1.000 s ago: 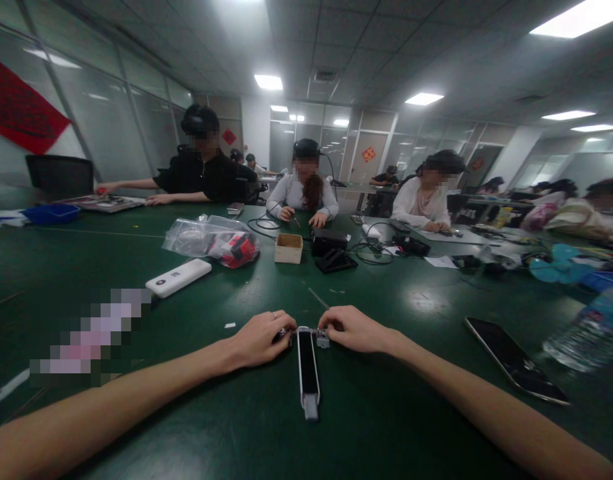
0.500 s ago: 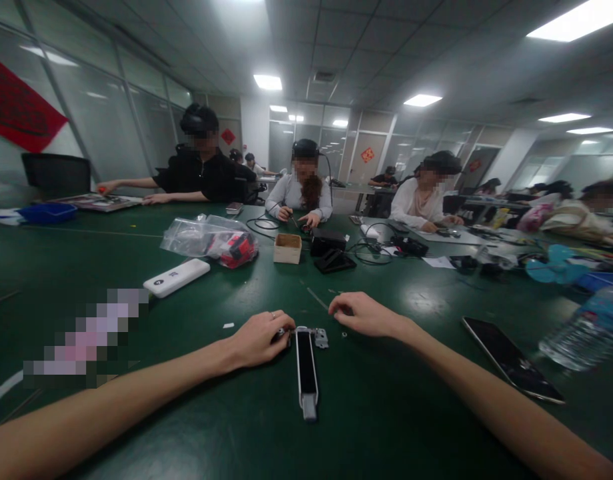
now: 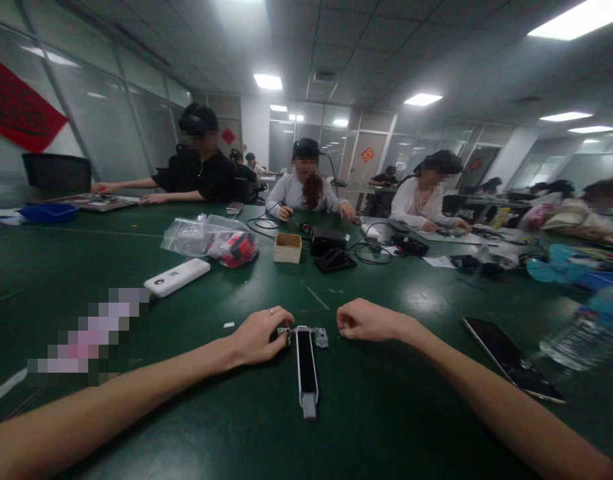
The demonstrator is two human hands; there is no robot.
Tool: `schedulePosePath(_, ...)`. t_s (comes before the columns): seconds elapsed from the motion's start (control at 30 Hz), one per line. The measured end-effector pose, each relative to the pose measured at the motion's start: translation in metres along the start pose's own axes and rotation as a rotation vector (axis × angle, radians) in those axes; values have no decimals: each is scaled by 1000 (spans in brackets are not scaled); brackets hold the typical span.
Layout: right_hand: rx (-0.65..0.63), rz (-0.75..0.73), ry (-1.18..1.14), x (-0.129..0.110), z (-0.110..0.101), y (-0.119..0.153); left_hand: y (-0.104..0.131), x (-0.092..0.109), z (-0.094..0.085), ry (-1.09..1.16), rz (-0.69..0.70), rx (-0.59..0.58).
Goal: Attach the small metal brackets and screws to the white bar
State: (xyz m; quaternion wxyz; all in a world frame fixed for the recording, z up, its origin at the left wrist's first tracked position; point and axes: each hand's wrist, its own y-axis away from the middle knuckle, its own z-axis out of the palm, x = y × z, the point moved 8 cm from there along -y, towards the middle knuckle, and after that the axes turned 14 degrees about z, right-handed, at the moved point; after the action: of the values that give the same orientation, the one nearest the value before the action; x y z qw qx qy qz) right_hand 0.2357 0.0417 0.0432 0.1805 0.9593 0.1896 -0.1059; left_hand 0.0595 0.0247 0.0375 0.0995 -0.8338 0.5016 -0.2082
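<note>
touching the small grey metal bracket [image 3: 285, 335], the left hand [image 3: 259, 337] has its grip partly open; just beside that grip lies the long black-and-white device [image 3: 307, 367]. the right hand's [image 3: 364, 321] grip is curled, contents hidden.

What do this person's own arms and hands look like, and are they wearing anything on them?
Both hands, the left hand and the right hand, are ungloved. A thin, shiny, light-coloured ring sits on a left-hand finger. No ring shows on the right. The left forearm and right forearm show no sleeves, watch, bracelet or cables.
</note>
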Motion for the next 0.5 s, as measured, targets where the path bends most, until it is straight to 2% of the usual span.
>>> schedulePosePath(0.13,258,-115,-83,-25,-16,8,-4,-4,-14,139,-123,103)
schedulePosePath(0.23,474,-262,-167,-51,-22,24,-8,7,-22,287,-167,138)
schedulePosePath(0.37,722,-496,-176,-82,-15,48,-10,28,-17,541,-192,94)
schedulePosePath(0.5,867,-602,-195,-90,-3,57,-11,37,-8,783,-179,80)
